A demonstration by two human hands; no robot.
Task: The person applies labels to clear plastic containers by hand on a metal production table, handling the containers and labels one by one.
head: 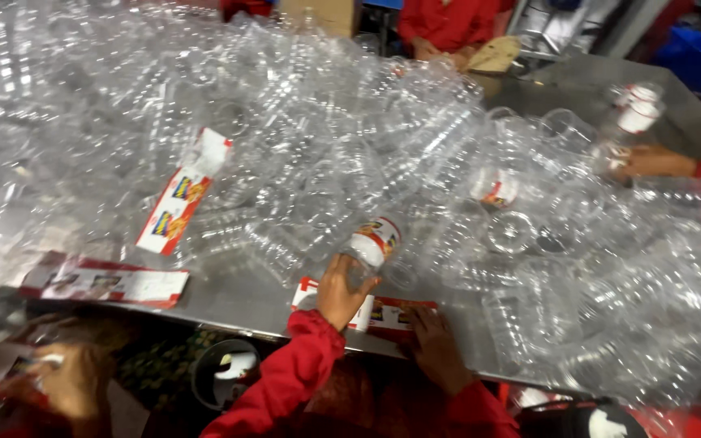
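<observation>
A heap of clear plastic bottles [302,138] covers a metal table [245,302]. My left hand [341,294], in a red sleeve, grips a clear bottle with a red and white label [376,242] at the front of the heap. My right hand [434,347] lies flat at the table's near edge, fingers on a loose red and white label strip [389,313]. The strip lies between my two hands.
Loose label sheets lie at the left [180,203] and front left [111,284]. Another person's hand [647,161] holds a labelled bottle at the right. A third hand [70,381] is at the lower left. A person in red [448,20] stands across the table.
</observation>
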